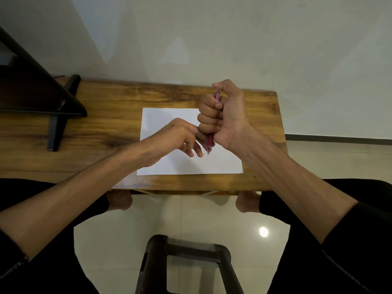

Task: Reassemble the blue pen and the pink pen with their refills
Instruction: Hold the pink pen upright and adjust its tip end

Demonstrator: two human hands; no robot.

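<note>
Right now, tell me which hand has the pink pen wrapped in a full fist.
The right hand: its fingers curl fully around the pink pen, tip pointing down. The left hand only reaches in with loose fingers near the pen's lower end.

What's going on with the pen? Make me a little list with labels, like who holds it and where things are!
pink pen: upright, tip pointing down over the paper
right hand: fist closed around the pink pen
left hand: fingers reaching to the pen's lower end
paper: white sheet lying flat on the table
table: wooden
blue pen: not visible
</note>
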